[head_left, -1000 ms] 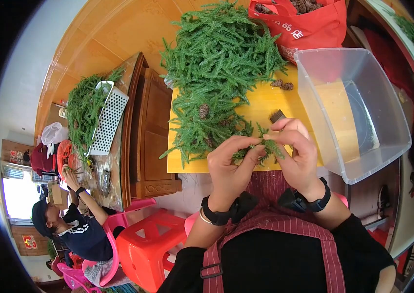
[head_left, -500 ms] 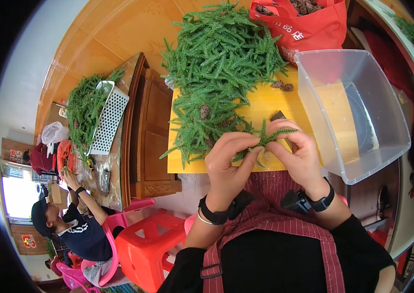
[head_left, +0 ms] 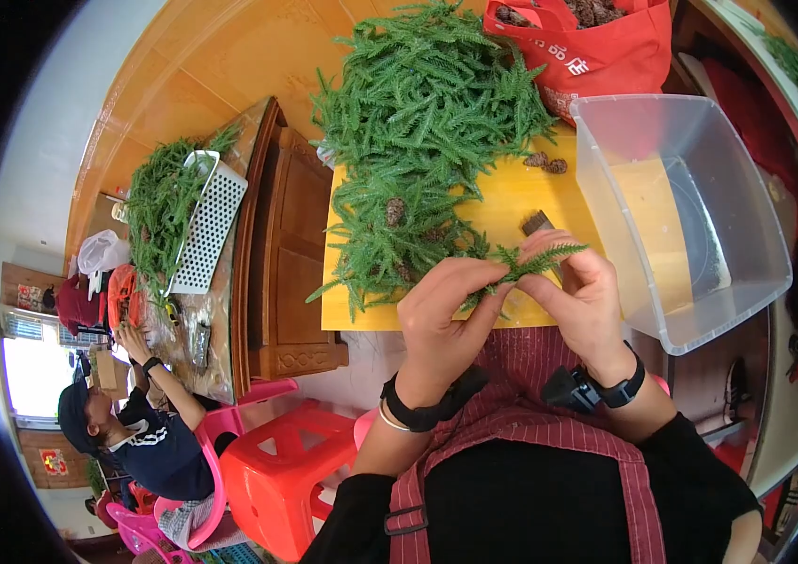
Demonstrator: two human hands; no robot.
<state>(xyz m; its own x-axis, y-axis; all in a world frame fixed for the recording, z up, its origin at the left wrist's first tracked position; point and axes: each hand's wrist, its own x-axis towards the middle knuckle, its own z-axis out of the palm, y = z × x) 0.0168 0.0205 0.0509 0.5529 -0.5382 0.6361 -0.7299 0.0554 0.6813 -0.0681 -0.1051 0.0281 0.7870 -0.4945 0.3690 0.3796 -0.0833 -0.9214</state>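
Observation:
Between my two hands is a small green artificial pine sprig (head_left: 529,263), its needled tips pointing up and to the right. My left hand (head_left: 448,299) pinches its base between thumb and fingers. My right hand (head_left: 576,289) is closed on it from the other side, thumb against the stem. Just beyond the hands a large heap of pine sprigs (head_left: 427,103) covers the left part of the yellow board (head_left: 516,202). A pine cone (head_left: 395,211) rests among the sprigs. Near my right fingertips lies a small dark bundle (head_left: 537,223), partly hidden by the hand.
To the right stands a clear plastic bin (head_left: 690,226). Behind it is a red bag (head_left: 596,61) of pine cones; two cones (head_left: 545,163) lie on the board. At left, a person (head_left: 150,442) works at another table with sprigs and a white basket (head_left: 211,226). A red stool (head_left: 286,470) stands nearby.
The sprig has turned slightly, its tip now reaching further right. My right fingers have shifted a little, uncovering more of the dark bundle. My left hand keeps its pinch.

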